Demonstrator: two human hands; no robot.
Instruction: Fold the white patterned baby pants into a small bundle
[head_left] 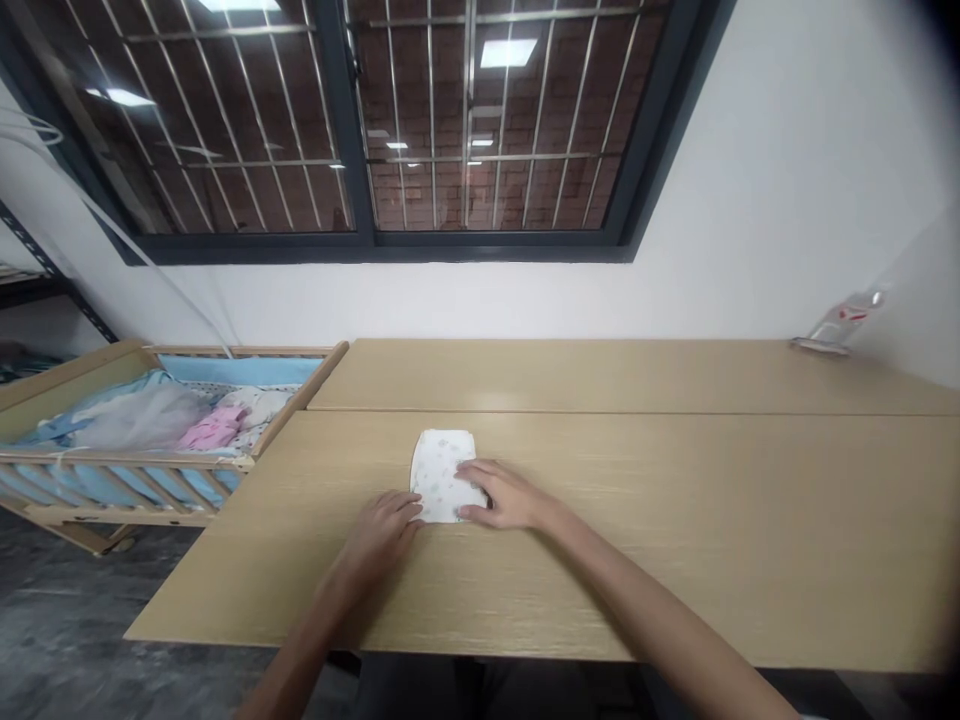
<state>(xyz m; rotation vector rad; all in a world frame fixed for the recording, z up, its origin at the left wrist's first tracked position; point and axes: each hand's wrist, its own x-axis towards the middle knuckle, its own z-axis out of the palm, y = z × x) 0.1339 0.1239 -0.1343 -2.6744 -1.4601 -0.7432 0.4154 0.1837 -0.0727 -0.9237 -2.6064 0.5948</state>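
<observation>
A small folded white cloth [442,470] with a faint pale print lies flat on the light wood table [720,520]. At its lower left corner is my left hand [384,530], fingers close together and pinching the edge. My right hand [504,495] rests over the right side of the cloth. Its fingers lie curved on top, and the thumb sits apart from them near the lower right corner. The part of the cloth under my right fingers is hidden.
Left of the table stands a wooden crib [247,462] with blue lining, holding a pink cloth [214,428] and other fabrics. A clear plastic bottle [844,318] leans at the far right corner. Behind the table is a white wall with a barred window [364,240].
</observation>
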